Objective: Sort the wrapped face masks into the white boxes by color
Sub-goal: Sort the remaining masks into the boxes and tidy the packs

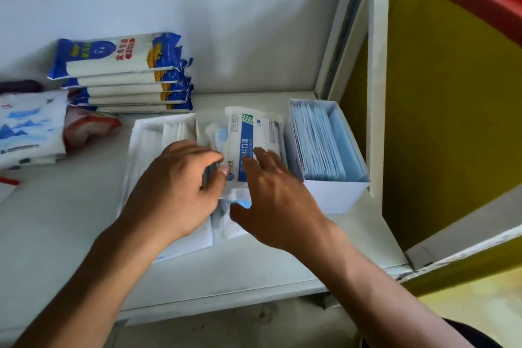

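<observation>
A pile of wrapped face masks (pixel 248 133) lies on the white shelf between two white boxes; the top wrapper is white with a blue stripe. The left box (pixel 147 133) holds white-wrapped masks. The right box (pixel 336 192) is packed with blue masks standing on edge. My left hand (pixel 175 186) rests over the left box, fingers curled on the left edge of the top wrapped mask. My right hand (pixel 271 200) lies with spread fingers on the pile's lower part, holding nothing that I can make out.
A stack of blue-and-white packets (pixel 124 73) stands at the back left against the wall. More printed bags (pixel 28 127) lie at the far left. A yellow cabinet door (pixel 452 121) with a red edge stands open on the right.
</observation>
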`<state>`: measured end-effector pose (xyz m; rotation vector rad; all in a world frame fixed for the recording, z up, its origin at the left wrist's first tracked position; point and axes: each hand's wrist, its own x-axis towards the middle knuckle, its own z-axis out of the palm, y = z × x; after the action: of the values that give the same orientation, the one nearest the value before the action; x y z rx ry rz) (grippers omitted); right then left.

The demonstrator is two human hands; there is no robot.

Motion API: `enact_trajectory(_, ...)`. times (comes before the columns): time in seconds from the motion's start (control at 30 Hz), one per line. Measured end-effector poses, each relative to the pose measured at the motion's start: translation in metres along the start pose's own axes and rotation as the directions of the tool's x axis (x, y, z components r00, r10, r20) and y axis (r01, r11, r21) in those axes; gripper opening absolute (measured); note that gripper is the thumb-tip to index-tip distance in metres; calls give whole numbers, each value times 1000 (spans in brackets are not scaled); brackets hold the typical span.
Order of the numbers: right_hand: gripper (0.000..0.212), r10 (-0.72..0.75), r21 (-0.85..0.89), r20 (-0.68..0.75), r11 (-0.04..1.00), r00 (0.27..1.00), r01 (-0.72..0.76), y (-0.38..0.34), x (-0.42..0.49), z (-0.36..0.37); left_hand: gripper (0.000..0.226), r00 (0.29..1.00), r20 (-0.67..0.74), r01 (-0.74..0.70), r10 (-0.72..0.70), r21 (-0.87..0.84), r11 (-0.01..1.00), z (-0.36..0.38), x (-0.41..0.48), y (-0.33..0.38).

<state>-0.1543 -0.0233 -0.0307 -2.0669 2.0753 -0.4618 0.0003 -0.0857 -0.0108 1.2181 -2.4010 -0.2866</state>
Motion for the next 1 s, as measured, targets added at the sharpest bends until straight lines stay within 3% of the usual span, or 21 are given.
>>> enact_trajectory(0.13, 126, 148, -80, 215, 988, 965, -134, 6, 10, 22, 31, 999, -29, 38, -40, -50, 998, -1, 1, -6)
enact_trajectory(0.23, 137, 206, -73, 219, 978, 954, -194, 5, 14, 35, 35, 993, -74, 83, -90, -88, 993, -7, 2, -10)
enact_trajectory(0.37, 107, 201, -59, 37, 978, 979, -199, 6, 18, 50, 38, 972, -173, 139, -158, -116, 983, -20, 3, -14)
enact_trajectory(0.47, 82, 124, -126, -83, 983, 989, -134, 6, 18, 56, 41, 928, -204, 303, -312, -76, 950, -28, 1, -24)
enact_trajectory(0.6, 69, 83, -132, -188, 985, 979, -109, 6, 18, 51, 65, 831, 30, 553, -556, 76, 830, -36, -2, -49)
enact_trajectory(0.7, 59, 122, 79, -285, 991, 951, -103, 7, 21, 41, 66, 798, 185, 571, -573, 69, 818, -37, -1, -61)
enact_trajectory(0.83, 42, 383, 420, -382, 883, 841, -212, 0, 25, 16, 63, 800, 184, 575, -571, 37, 817, -27, 2, -58)
enact_trajectory(0.93, 38, 426, 668, -423, 743, 800, -42, -7, 23, -3, 56, 833, 117, 550, -541, -53, 834, -18, 5, -53)
enact_trajectory(1.0, 41, 379, 674, -490, 735, 785, 66, -10, 18, -12, 56, 852, 81, 524, -518, -150, 838, -8, 8, -55)
